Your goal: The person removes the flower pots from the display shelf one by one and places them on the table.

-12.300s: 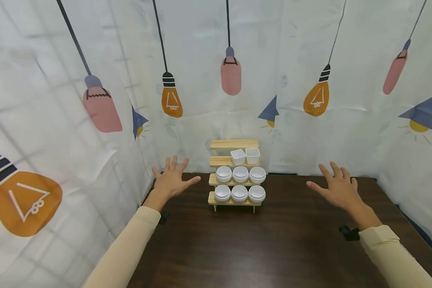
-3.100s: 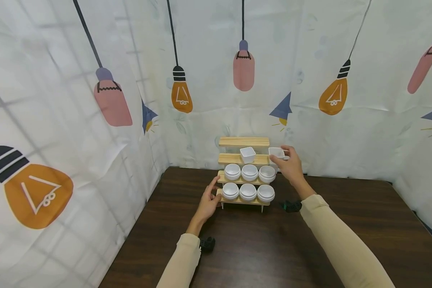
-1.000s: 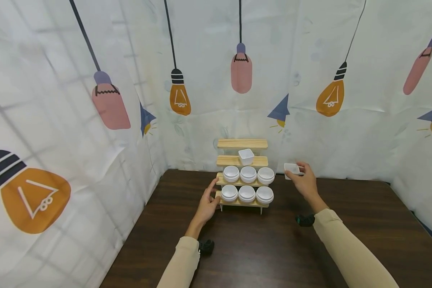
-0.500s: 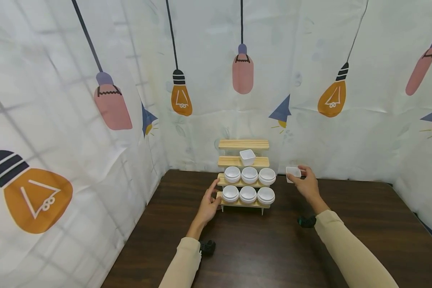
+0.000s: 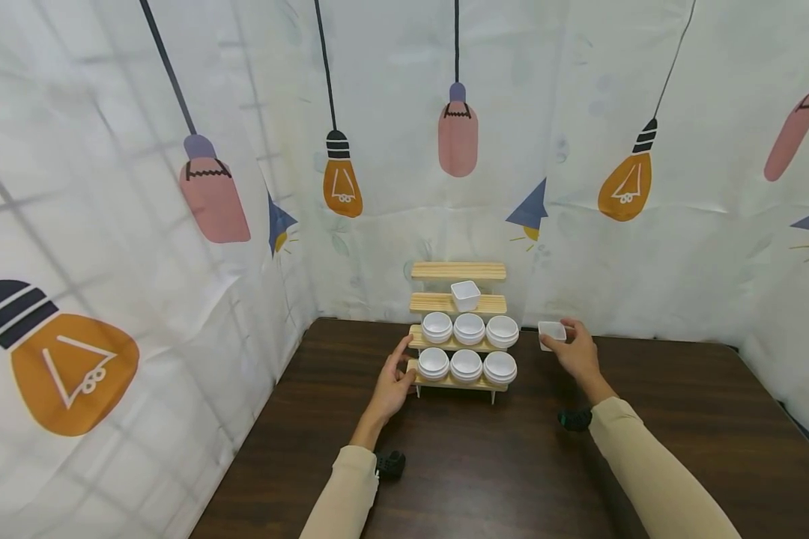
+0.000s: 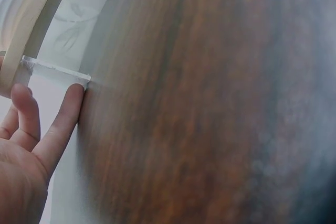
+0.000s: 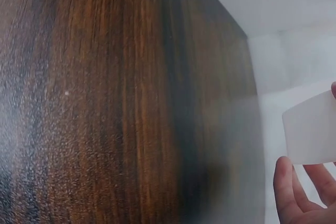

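In the head view, a small four-tier stand (image 5: 492, 302) of pale wooden slats has white round cups (image 5: 467, 364) along its two lower tiers. One white square cup (image 5: 466, 295) sits tilted on the third tier. My left hand (image 5: 386, 385) holds the stand's left side, thumb at the bottom slat and index finger at the one above. The left wrist view has its fingers (image 6: 63, 121) against the clear leg (image 6: 58, 70) and slat end. To the stand's right, my right hand (image 5: 577, 352) pinches a second white square cup (image 5: 550, 329) between thumb and fingers.
The stand is on a dark brown wood-grain table (image 5: 472, 479), toward its back edge. Behind and to the left hangs a pale curtain (image 5: 391, 150) printed with lamps and bulbs. The topmost slat (image 5: 458, 270) bears no cup.
Both hands were first raised apart and open. Since then the left has taken hold of the stand, and the right has lifted a square cup off the third tier, rightward, then lowered it slightly.
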Tool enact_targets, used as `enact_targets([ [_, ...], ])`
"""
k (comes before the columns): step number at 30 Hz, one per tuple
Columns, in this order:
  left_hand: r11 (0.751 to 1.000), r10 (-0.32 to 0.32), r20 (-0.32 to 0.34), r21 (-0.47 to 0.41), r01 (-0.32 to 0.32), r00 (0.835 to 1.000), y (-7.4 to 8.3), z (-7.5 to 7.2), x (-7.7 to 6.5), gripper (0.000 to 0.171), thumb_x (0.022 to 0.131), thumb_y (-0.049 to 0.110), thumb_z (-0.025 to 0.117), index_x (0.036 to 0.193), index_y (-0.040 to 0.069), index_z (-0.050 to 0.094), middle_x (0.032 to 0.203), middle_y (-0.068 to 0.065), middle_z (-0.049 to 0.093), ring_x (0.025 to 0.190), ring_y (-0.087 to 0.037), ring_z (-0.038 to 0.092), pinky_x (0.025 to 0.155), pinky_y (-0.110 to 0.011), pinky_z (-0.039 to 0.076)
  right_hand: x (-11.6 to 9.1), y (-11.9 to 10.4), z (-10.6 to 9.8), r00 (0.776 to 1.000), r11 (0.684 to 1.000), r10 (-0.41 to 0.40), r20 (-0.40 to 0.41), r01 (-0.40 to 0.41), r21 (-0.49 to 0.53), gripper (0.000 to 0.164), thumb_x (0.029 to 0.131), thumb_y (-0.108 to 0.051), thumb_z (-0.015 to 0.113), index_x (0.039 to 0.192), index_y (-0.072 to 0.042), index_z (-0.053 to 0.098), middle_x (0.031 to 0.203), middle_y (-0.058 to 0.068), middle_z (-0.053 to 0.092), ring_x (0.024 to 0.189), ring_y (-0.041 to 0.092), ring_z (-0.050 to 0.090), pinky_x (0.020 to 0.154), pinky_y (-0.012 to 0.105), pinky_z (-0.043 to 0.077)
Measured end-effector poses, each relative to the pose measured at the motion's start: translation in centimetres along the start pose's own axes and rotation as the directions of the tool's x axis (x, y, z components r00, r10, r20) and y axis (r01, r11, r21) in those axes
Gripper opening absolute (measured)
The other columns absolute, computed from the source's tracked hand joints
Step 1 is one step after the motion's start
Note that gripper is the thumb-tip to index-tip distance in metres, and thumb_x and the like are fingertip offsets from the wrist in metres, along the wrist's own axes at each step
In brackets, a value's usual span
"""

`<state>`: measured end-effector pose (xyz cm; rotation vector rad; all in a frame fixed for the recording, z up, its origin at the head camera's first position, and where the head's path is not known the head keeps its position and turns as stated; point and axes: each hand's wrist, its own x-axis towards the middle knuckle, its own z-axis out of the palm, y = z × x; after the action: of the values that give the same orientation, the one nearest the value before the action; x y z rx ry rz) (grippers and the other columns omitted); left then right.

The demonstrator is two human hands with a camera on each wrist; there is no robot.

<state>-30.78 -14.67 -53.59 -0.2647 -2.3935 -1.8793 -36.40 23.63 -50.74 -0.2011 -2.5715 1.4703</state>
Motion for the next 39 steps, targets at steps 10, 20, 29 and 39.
enact_targets([
  [10,1.000,-0.008,-0.003,-0.006,0.008,1.000,0.1,0.1,0.0,0.071,0.101,-0.001,0.056,0.158,0.035,0.037,0.138,-0.021,0.046,0.063,-0.007,0.041,0.067,-0.036,0.060,0.3,0.9,0.5,1.000,1.000,0.008,-0.001,-0.008,-0.015,0.076,0.095,-0.038,0.072,0.152,-0.001,0.038,0.143,0.031,0.052,0.119,0.043,0.057,0.088,0.041,0.051],
  [20,1.000,0.012,0.003,-0.003,-0.012,1.000,-0.1,0.1,0.0,0.069,0.101,-0.001,0.056,0.159,0.031,0.037,0.134,-0.022,0.047,0.063,-0.010,0.040,0.064,-0.038,0.059,0.7,1.4,1.0,1.000,0.999,0.031,-0.003,-0.031,-0.024,0.076,0.095,-0.036,0.072,0.152,0.001,0.038,0.143,0.033,0.051,0.122,0.046,0.054,0.096,0.052,0.050],
  [29,1.000,0.014,0.022,-0.022,-0.013,1.000,0.8,-0.1,-0.4,0.069,0.101,-0.001,0.055,0.160,0.026,0.035,0.136,-0.025,0.045,0.063,-0.009,0.041,0.067,-0.044,0.061,1.1,1.6,1.1,1.000,0.999,0.001,-0.007,-0.001,-0.035,0.076,0.095,-0.035,0.072,0.153,0.001,0.038,0.145,0.032,0.052,0.123,0.044,0.058,0.097,0.049,0.051],
  [39,1.000,-0.019,0.053,-0.018,0.020,0.998,1.7,-0.4,-0.6,0.068,0.101,-0.002,0.054,0.162,0.022,0.032,0.137,-0.028,0.044,0.065,-0.010,0.043,0.075,-0.054,0.060,1.2,2.1,1.1,1.000,0.999,0.012,0.024,-0.011,-0.034,0.076,0.096,-0.034,0.071,0.154,0.002,0.036,0.148,0.034,0.048,0.125,0.045,0.060,0.099,0.053,0.052],
])
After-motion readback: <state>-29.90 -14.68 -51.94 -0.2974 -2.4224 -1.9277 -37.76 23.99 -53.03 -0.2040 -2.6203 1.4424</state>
